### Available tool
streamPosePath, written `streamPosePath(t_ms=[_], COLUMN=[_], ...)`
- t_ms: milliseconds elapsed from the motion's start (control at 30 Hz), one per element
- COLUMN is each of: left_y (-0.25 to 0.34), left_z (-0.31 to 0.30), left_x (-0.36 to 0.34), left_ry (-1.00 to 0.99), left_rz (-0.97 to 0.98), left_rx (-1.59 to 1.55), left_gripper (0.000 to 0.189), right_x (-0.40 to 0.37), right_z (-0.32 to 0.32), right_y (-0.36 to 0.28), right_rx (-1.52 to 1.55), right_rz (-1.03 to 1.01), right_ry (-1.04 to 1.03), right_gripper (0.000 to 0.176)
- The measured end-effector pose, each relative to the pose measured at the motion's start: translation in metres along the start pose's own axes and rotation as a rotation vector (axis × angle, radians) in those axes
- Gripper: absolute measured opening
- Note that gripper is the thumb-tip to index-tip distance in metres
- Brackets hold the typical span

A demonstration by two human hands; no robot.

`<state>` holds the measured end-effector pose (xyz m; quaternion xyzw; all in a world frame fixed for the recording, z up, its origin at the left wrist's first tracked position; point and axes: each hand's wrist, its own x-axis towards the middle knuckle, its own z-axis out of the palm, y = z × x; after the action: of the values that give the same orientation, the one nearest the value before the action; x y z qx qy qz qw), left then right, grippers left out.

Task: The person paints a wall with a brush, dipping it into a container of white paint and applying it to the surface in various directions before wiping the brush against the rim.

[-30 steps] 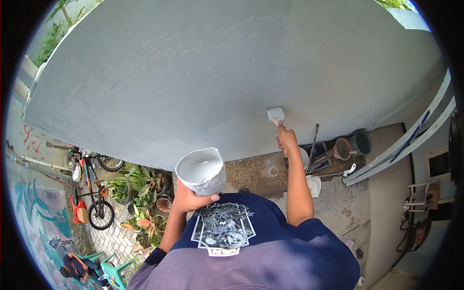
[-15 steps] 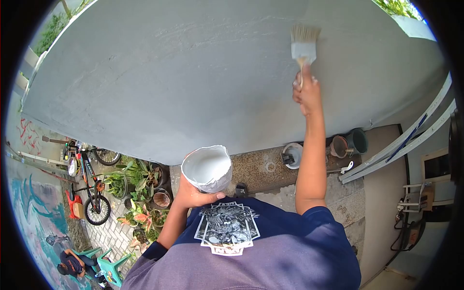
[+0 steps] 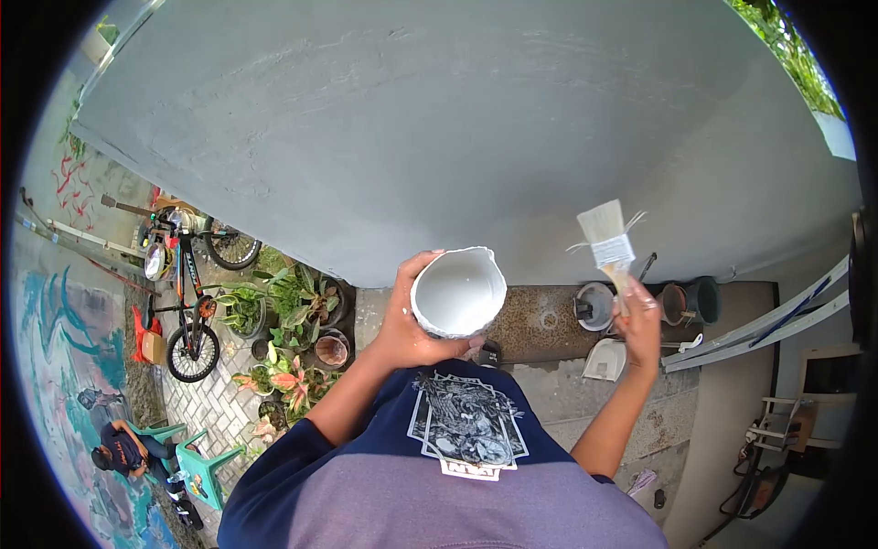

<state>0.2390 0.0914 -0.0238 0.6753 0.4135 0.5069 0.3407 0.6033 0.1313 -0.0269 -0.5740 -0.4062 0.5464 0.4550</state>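
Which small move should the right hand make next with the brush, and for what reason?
Probably the right hand should bring the paintbrush to the cup and dip its bristles. The left hand holds the cup with its open, white-coated mouth facing up, while the brush is apart from it, bristles pointing away.

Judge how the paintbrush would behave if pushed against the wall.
The paintbrush would probably bend at its bristles, since some stray ones stick out sideways. It is likely light, as the right hand alone holds it up.
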Motion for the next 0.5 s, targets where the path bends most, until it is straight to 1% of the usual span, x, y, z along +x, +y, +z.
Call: streamPosePath(t_ms=[33,67,100,133,167,200,267,300,333,367,400,500], left_y=[-0.003,-0.007,-0.010,-0.013,-0.016,-0.019,-0.021,-0.022,-0.024,-0.027,-0.029,-0.027], left_z=[-0.006,-0.011,-0.016,-0.020,-0.026,-0.031,-0.040,-0.043,-0.045,-0.046,-0.048,-0.059], left_x=[0.000,0.001,0.002,0.003,0.004,0.005,0.008,0.009,0.008,0.006,0.005,0.005], left_ry=[-0.002,-0.001,0.000,-0.002,0.008,0.016,0.021,0.030,0.026,0.069,0.113,0.108], left_rz=[0.002,0.027,0.052,0.058,0.075,0.091,0.129,0.164,0.169,0.158,0.147,0.180], left_rx=[-0.008,-0.020,-0.033,-0.043,0.002,0.048,0.060,0.078,0.069,0.009,-0.051,-0.020], left_gripper=[0.113,0.111,0.110,0.110,0.108,0.106,0.106,0.106,0.106,0.103,0.101,0.100], right_x=[-0.012,-0.029,-0.045,-0.065,-0.073,-0.085,-0.101,-0.106,-0.108,-0.111,-0.113,-0.119], right_z=[0.004,0.012,0.024,0.036,0.052,0.070,0.105,0.118,0.131,0.142,0.152,0.172], right_y=[-0.030,-0.063,-0.092,-0.123,-0.144,-0.162,-0.179,-0.185,-0.192,-0.197,-0.201,-0.208], right_rx=[-0.106,-0.177,-0.344,-0.408,-0.559,-0.594,-0.726,-0.730,-0.879,-1.030,-1.039,-1.221], right_rz=[-0.125,-0.212,-0.368,-0.365,-0.538,-0.567,-0.643,-0.641,-0.665,-0.684,-0.682,-0.720], right_ry=[-0.020,-0.054,-0.077,-0.116,-0.203,-0.288,-0.310,-0.300,-0.321,-0.341,-0.334,-0.349], right_gripper=[0.044,0.045,0.042,0.036,0.036,0.037,0.036,0.036,0.035,0.034,0.034,0.030])
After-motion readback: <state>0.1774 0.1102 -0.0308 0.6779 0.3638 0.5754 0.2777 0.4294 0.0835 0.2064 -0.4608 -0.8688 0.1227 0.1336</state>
